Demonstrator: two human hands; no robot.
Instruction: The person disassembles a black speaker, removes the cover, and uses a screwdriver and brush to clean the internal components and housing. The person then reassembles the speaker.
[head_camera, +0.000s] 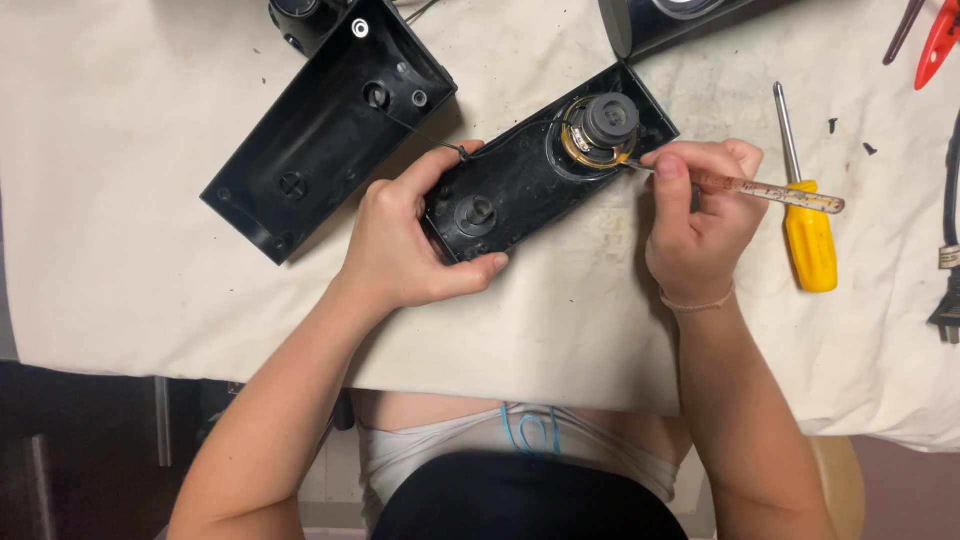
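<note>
**Opened speaker panel being worked**

Black speaker panel (520, 185), round driver (602, 128) at its far end, lies on white cloth (130, 200). Left hand (405, 240) grips its near end; right hand (700, 215) pinches clear-handled screwdriver (765, 190) at driver. Yellow screwdriver (808, 225) just beside.

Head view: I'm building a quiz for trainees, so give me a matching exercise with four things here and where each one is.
Things:
1. clear-handled screwdriver
2. yellow-handled screwdriver
3. open speaker panel
4. empty black speaker shell

Places:
A. lying on the cloth, untouched
B. held at its near end by the left hand
C. gripped in the right hand
D. lying left of the left hand

Pairs: 1-C, 2-A, 3-B, 4-D
</note>
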